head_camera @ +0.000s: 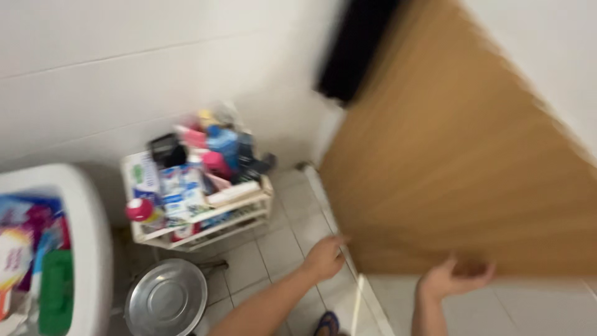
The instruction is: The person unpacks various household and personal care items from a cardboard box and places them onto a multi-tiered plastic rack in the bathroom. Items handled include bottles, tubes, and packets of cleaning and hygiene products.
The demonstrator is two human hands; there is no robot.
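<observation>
Both hands at wooden door point(460, 162) lower edge; fingers point(472, 274) curled, grip unclear through blur.

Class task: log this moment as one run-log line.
left hand: touching wooden door edge | right hand: under door's bottom edge | nearby: cluttered rack, metal basin

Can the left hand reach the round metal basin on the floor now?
Probably yes: the left hand is at the wooden door's lower edge, and only bare floor tiles lie between it and the metal basin.

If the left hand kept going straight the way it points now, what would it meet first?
Most likely the lower edge of the wooden door; the left hand already reaches its bottom corner, though motion blur hides whether they touch.
</observation>
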